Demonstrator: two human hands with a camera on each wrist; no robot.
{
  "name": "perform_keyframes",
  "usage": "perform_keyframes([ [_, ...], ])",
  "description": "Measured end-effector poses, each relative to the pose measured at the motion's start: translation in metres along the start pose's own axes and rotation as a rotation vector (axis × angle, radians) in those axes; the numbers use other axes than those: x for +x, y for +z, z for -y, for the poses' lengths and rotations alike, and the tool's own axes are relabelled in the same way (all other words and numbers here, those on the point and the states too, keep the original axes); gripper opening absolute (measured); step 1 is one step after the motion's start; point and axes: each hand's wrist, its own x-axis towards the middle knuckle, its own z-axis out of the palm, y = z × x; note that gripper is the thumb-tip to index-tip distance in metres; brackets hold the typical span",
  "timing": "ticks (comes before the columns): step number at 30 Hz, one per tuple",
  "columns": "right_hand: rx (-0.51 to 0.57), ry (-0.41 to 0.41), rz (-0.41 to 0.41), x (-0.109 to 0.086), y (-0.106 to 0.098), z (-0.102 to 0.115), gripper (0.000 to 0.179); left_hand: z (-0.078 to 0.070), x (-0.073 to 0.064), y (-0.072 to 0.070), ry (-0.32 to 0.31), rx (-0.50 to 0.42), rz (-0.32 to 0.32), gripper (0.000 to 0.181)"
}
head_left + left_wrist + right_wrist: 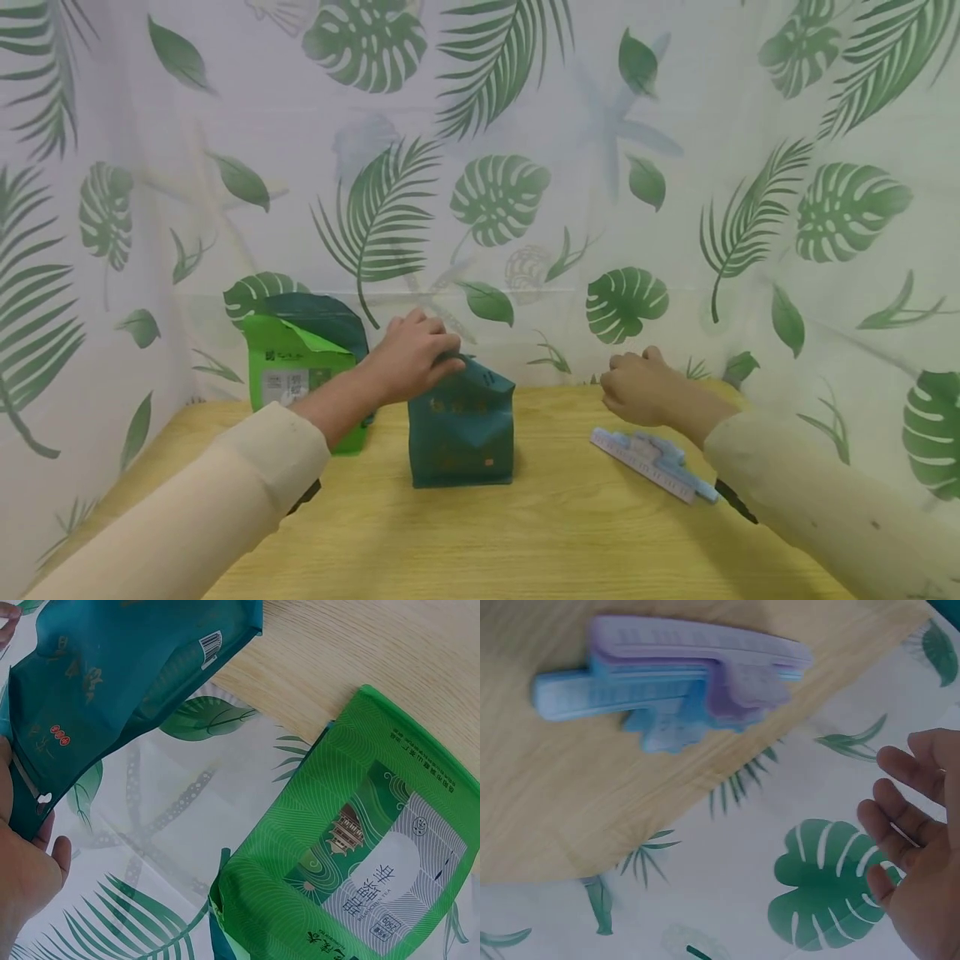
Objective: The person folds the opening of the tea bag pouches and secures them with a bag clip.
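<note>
My left hand [414,357] pinches the top edge of a teal foil pouch [461,433], which stands upright on the wooden table. In the left wrist view the thumb and fingers lie on either side of that pouch's [112,682] upper edge. My right hand [637,387] hovers above and beyond a small stack of plastic bag clips, holding nothing. The right wrist view shows its fingers [900,817] loosely bent. A pale purple clip [697,641] lies over a blue clip [577,696], the two overlapping on the table.
At the left, a bright green pouch [300,350] with a printed label stands in front of another dark teal pouch [322,310]. The wooden table [540,533] ends at a leaf-patterned cloth [570,250] hung at the back and sides.
</note>
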Motion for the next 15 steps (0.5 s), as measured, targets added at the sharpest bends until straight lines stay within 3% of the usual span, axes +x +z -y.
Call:
perform_keyframes([
  [7, -0.075, 0.124, 0.268, -0.014, 0.016, -0.005, 0.034, -0.001, -0.002, 0.001, -0.007, 0.000, 0.015, 0.021],
  [11, -0.050, 0.123, 0.325, -0.020, 0.021, -0.004, 0.024, 0.000, -0.001, 0.001, -0.009, 0.016, 0.023, 0.021],
  [15, -0.008, 0.091, 0.324, -0.022, 0.023, -0.001, 0.024, -0.001, 0.000, 0.000, -0.019, 0.023, 0.033, 0.021],
])
